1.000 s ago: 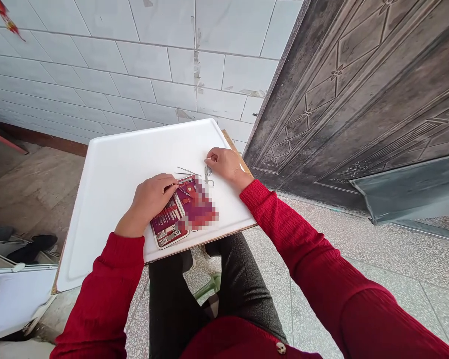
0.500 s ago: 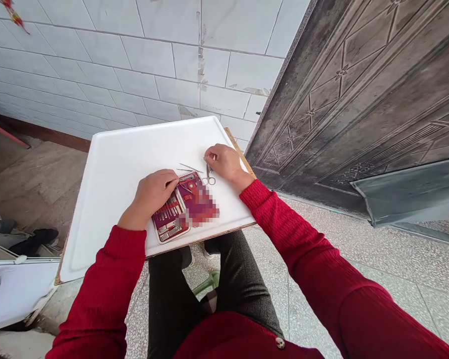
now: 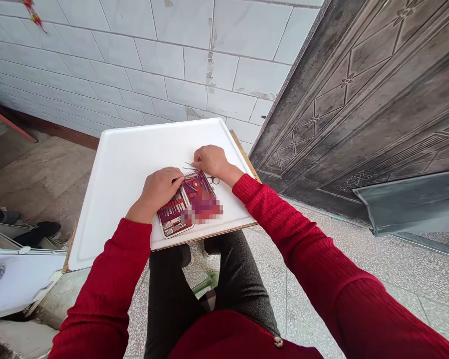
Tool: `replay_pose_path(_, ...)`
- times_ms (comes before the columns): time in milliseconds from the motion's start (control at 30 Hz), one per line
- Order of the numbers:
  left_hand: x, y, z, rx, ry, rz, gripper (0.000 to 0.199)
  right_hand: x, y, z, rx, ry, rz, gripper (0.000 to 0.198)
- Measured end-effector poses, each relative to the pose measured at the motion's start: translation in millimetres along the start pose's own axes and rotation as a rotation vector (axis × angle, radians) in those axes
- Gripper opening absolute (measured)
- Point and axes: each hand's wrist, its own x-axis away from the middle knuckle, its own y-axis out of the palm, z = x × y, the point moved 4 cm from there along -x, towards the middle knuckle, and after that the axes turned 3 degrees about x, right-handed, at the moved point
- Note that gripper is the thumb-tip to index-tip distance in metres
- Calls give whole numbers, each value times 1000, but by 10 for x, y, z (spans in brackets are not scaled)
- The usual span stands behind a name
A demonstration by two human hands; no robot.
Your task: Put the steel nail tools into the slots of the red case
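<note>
An open manicure set case (image 3: 175,205), maroon inside with a pale edge, lies on the white board (image 3: 130,154). Rows of small metal tools fill its left half, and part of its right half is blurred out. My left hand (image 3: 160,188) rests over the upper left of the case, thumb and fingers closed on its top edge. Just beyond the case, my right hand (image 3: 212,162) has its fingertips pinched at the right ends of thin metal tools (image 3: 189,167) lying on the board. Below that hand the finger loops of small scissors (image 3: 213,180) show; their blades are hidden.
A tiled wall (image 3: 172,70) stands behind the board, and a dark patterned metal door (image 3: 340,109) is at the right. Shoes and a low rack (image 3: 33,234) are on the left. Under the board are my legs and a green stool (image 3: 205,283).
My right hand has moved left from beside the scissors to the thin metal tools. My left hand stays at the case's top edge. The view has shifted slightly.
</note>
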Motion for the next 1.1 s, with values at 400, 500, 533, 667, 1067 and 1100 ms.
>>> replay_pose_path(400, 5, 0, 11, 12, 12, 2, 28, 37, 82, 230, -433, 94, 80, 20)
replay_pose_path(500, 5, -7, 15, 11, 8, 1, 28, 80, 143, 323, -756, 99, 18, 45)
replay_pose_path(533, 4, -8, 14, 11, 7, -1, 28, 92, 157, 334, -826, 76, 3, 50)
replay_pose_path(667, -1, -2, 2, 8, 11, -2, 29, 122, 178, 336, -930, -12, -32, 41)
replay_pose_path(1067, -9, -14, 19, 3, 18, -2, 32, 88, 231, 396, -1077, -9, -114, 21)
replay_pose_path(1100, -10, -19, 26, 2, 13, -6, 31, 95, 223, 395, -1083, 1, -120, 20)
